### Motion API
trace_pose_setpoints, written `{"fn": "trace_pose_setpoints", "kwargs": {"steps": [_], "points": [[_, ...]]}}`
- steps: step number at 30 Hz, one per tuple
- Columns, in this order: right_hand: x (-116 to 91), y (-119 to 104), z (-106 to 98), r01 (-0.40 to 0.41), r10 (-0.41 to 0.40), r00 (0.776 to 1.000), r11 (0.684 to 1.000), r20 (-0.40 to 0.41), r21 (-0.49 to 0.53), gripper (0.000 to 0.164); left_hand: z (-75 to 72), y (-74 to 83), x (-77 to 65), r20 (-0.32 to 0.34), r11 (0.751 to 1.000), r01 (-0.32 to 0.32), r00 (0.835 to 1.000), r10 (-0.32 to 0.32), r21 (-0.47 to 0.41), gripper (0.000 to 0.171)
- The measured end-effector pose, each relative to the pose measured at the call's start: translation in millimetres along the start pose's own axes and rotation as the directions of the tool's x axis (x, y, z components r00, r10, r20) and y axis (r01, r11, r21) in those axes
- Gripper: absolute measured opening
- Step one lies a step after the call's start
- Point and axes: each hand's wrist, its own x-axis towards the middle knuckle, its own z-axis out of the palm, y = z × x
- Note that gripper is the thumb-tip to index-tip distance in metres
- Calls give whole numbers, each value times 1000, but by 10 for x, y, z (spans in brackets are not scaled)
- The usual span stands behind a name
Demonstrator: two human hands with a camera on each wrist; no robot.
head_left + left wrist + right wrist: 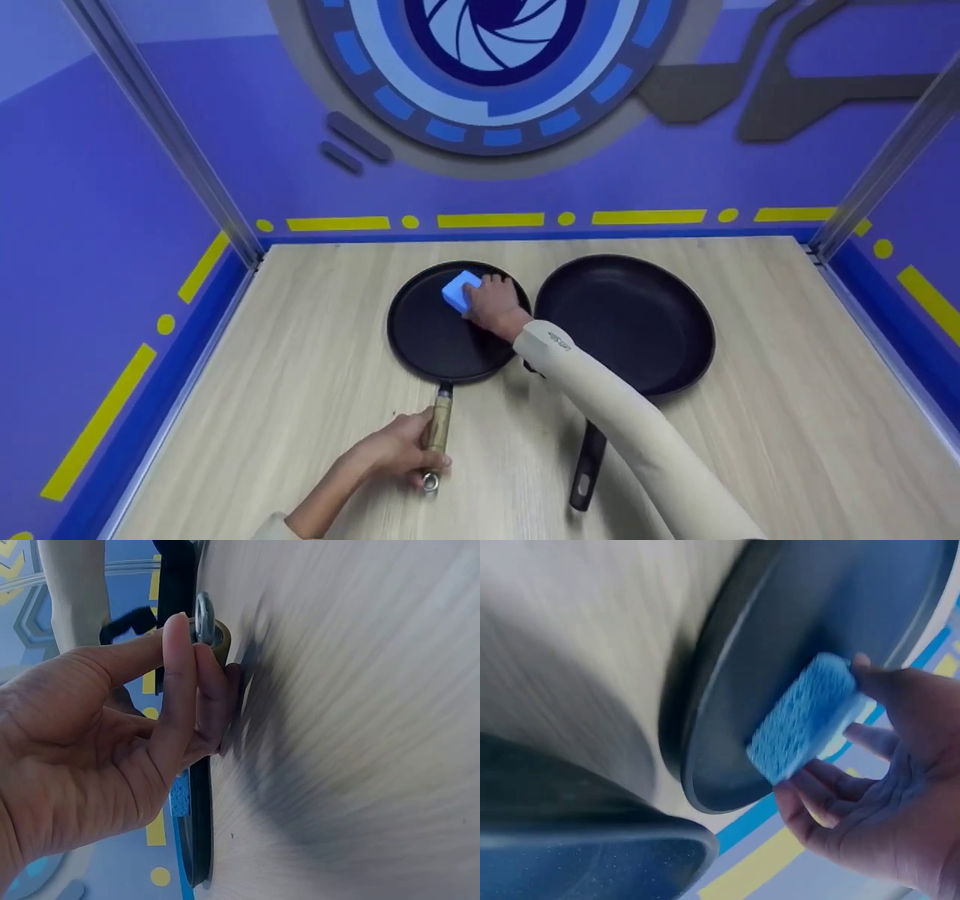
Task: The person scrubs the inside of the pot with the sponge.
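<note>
- The left grip (405, 448) has its fingers curled round the handle (441, 427) of the flat pan (424, 337), close to the metal ring (430, 482) at the free end; the pan's disc lies ahead of this grip.
- The right grip (495, 304) pinches the blue sponge (455, 291) between thumb and fingers, parted only by the sponge's width, over the far part of that pan. Whether the sponge presses on the surface, I cannot tell for sure.
- The deeper pan (637, 315) sits on the tabletop (315, 337), just right of the right grip.
- For good wiping, I'd lay the sponge's broad face flat and use even, overlapping strokes out to the rim.
- The left grip should brace against each push; a hold nearer the disc would probably resist twisting better.
- Strokes towards the right need care, as the right sleeve (637, 427) passes over the deeper pan.
</note>
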Motion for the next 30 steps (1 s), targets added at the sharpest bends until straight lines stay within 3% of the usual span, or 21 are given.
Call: {"fn": "trace_pose_setpoints", "kwargs": {"steps": [5,11,13,15,21,26,30], "points": [[-156,-243,-37,163,-164,986,987,-41,-7,50,-138,-35,-40,-13,1000,21,1000,-21,19,43],[-297,-450,-99,388,-391,917,920,-75,-56,40,-231,-35,-66,-30,999,33,999,-32,28,42],[-339,-455,-112,439,-439,895,898,-76,-28,42,-232,-20,-58,-32,999,37,999,-36,38,40],[-378,-434,-121,459,-456,887,888,-75,27,45,-220,-1,-44,-34,998,41,999,-39,52,38],[-414,-330,-147,405,-415,910,888,-2,218,56,-137,23,-30,-14,999,42,999,-42,26,42],[-286,-191,-171,318,-342,938,915,61,250,57,-51,26,-31,-7,1000,13,1000,-13,11,45],[-144,31,-125,219,-238,970,943,49,251,55,18,38,-9,10,1000,6,1000,-6,19,47]]}}
